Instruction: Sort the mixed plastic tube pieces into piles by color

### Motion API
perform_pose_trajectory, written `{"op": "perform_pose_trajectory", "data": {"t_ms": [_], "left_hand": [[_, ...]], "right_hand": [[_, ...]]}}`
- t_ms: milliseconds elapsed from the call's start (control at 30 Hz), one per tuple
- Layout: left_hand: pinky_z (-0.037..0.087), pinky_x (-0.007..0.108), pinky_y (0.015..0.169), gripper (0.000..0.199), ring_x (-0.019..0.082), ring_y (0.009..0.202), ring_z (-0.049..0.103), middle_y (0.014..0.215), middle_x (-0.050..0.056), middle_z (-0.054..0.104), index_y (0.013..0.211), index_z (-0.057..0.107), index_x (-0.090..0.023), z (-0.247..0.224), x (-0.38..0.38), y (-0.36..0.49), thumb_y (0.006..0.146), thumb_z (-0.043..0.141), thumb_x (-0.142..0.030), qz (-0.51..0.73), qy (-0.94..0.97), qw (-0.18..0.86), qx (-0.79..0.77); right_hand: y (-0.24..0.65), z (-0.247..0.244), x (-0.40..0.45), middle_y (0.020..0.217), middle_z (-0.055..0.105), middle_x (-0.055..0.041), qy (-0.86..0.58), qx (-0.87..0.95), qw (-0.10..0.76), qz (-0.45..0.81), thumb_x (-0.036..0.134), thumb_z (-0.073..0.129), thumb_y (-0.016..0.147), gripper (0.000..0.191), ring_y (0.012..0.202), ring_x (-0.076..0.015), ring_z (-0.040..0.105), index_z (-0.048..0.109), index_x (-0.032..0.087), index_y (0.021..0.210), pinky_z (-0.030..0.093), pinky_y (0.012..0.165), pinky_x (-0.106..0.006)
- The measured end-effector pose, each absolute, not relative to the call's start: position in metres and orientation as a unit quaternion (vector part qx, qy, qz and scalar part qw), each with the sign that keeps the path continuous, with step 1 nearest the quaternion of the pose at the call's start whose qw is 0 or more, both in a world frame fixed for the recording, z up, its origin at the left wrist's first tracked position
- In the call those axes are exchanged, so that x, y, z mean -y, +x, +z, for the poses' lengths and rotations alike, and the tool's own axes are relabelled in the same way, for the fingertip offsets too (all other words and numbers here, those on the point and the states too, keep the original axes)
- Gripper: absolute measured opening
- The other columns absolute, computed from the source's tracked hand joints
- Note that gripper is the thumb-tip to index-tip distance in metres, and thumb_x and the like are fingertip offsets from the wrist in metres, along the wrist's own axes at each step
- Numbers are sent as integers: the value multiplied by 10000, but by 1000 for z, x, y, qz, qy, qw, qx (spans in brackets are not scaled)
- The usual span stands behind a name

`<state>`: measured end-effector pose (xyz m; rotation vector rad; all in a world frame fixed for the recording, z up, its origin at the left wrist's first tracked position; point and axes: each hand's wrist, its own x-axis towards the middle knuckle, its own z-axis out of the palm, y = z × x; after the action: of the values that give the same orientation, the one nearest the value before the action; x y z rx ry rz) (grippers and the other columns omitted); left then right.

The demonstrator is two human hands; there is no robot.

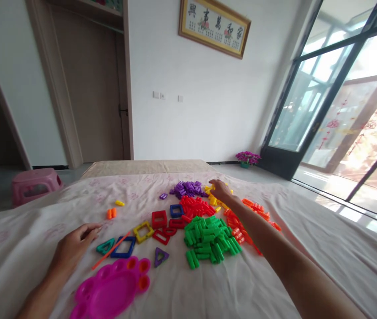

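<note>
My right hand [220, 189] reaches over the pile of yellow plastic building blocks [213, 199]. Its fingers stretch out at the pile, and some fingertips are hard to make out among the pieces. On the left, my left hand [78, 239] hovers at the cloth with thumb and fingers pinched together; whatever is between them is hidden. Close to it lie a teal triangle frame [105, 246], a thin orange stick [110, 251] and a blue square frame [123, 247]. A magenta paw-shaped tray [113, 292] sits in front, with orange pieces in several of its cups.
Piles of purple [188, 189], red [196, 207], green [210, 237] and orange blocks [258, 208] spread across the cloth [135, 292]. Yellow [143, 231] and red frames [159, 219] lie mid-table. Two orange blocks [111, 213] and a yellow one [119, 203] lie apart. A pink stool [35, 184] stands left.
</note>
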<state>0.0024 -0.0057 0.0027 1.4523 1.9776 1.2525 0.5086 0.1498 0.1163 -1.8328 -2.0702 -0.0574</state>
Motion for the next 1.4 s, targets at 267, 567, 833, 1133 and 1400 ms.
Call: {"op": "perform_pose_trajectory", "data": {"t_ms": [267, 567, 833, 1133, 1400], "left_hand": [[522, 284, 757, 320, 245, 858, 737, 829, 28, 783, 970, 709, -222, 10, 8, 7, 776, 583, -443, 428, 510, 214, -715], [530, 273, 726, 322, 226, 798, 734, 855, 42, 785, 972, 719, -191, 13, 10, 12, 778, 576, -406, 470, 495, 218, -697], [528, 293, 742, 343, 228, 811, 732, 878, 62, 781, 1002, 721, -169, 20, 13, 13, 783, 576, -391, 490, 487, 234, -684], [526, 285, 749, 330, 216, 812, 736, 915, 57, 778, 1008, 717, -179, 17, 11, 12, 796, 564, -380, 491, 491, 230, -682], [543, 265, 715, 319, 228, 823, 741, 840, 38, 784, 976, 719, -194, 13, 11, 9, 768, 599, -404, 486, 482, 236, -690]], "right_hand": [[555, 115, -168, 1288, 598, -138, -695, 688, 205, -45, 159, 626, 821, 366, 1122, -238, 596, 684, 167, 1182, 430, 962, -310], [338, 101, -156, 1288, 619, -74, -465, 869, 166, 43, 142, 488, 876, 429, 1152, -207, 596, 620, 213, 1278, 434, 982, -286], [183, 67, -137, 1387, 544, -95, -364, 926, 65, 74, 64, 510, 780, 651, 1209, -229, 567, 507, 275, 1395, 471, 975, -362], [182, 61, -132, 1207, 660, -140, -379, 922, 53, 60, 71, 538, 782, 480, 1128, -266, 619, 666, 189, 1229, 499, 911, -345], [326, 108, -128, 1178, 694, -92, -456, 882, 117, 31, 107, 460, 853, 425, 1116, -214, 627, 688, 207, 1197, 448, 951, -290]]}}
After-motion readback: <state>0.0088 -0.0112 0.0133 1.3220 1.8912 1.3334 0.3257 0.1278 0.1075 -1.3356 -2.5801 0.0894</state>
